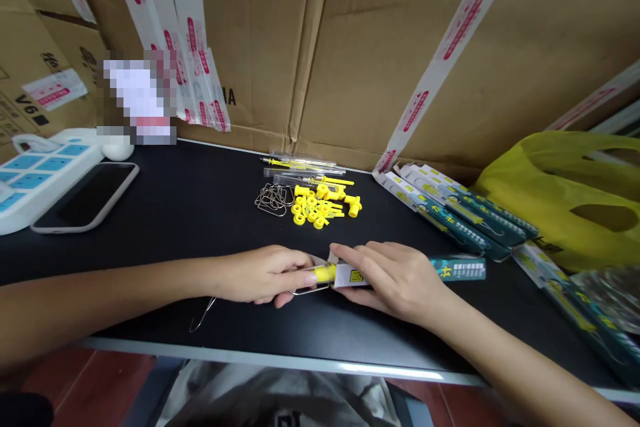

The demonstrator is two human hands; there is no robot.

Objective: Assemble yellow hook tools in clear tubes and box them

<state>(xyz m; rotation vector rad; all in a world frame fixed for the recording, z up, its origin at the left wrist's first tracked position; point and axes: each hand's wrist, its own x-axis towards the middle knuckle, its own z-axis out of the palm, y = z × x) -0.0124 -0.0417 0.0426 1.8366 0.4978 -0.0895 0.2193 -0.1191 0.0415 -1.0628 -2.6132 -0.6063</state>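
Note:
My left hand (277, 275) is closed around a spring scale (326, 273), a clear tube with a yellow end and a wire ring. Its metal hook (203, 315) sticks out to the left below my wrist. The yellow end is at the mouth of a slim white and teal carton (459, 269); how far it reaches inside is hidden. My right hand (393, 277) grips this carton, fingers over the top and thumb beneath. Beyond my hands lie small yellow plastic parts (320, 205), bent wire rings (274, 199) and clear tubes with yellow rods (307, 165).
Several printed cartons (450, 210) lie at the right beside a yellow plastic bag (565, 193). At the left are a phone (87, 197) and a white power strip (47, 170). Taped cardboard boxes (350, 47) stand along the table's back edge.

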